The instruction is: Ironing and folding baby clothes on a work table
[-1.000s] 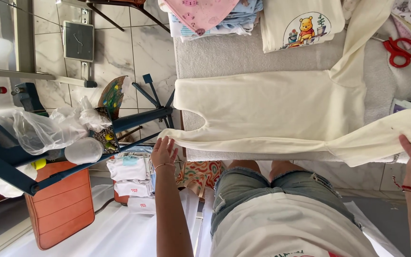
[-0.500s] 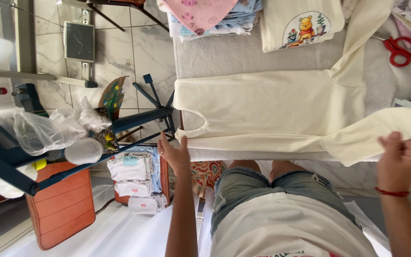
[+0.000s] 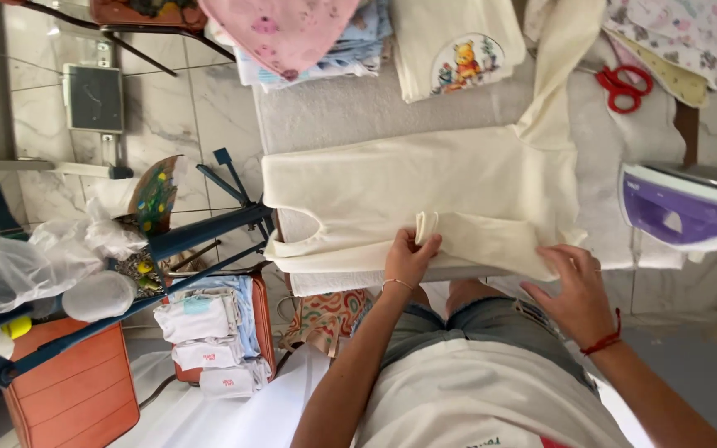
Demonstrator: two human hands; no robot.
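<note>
A cream long-sleeved garment [image 3: 425, 187] lies flat on the grey padded ironing board [image 3: 334, 112]. One sleeve is folded across its near edge. My left hand [image 3: 409, 260] pinches the cuff end of that folded sleeve. My right hand [image 3: 576, 288], with a red cord at the wrist, rests with fingers spread on the other end of the fold, at the board's near edge. The garment's other sleeve [image 3: 553, 75] runs up toward the far side of the board.
A purple and white iron [image 3: 686, 207] stands at the right and red scissors [image 3: 624, 83] lie beyond it. Folded clothes, one with a bear picture [image 3: 458, 50], lie at the far edge. Below left, folded baby clothes [image 3: 205, 340] fill an orange crate, beside a blue rack [image 3: 176, 241].
The sleeve, held out to the right before, now lies folded across the garment. My right hand came in from the far right, and my left hand moved up from below the board onto the cuff.
</note>
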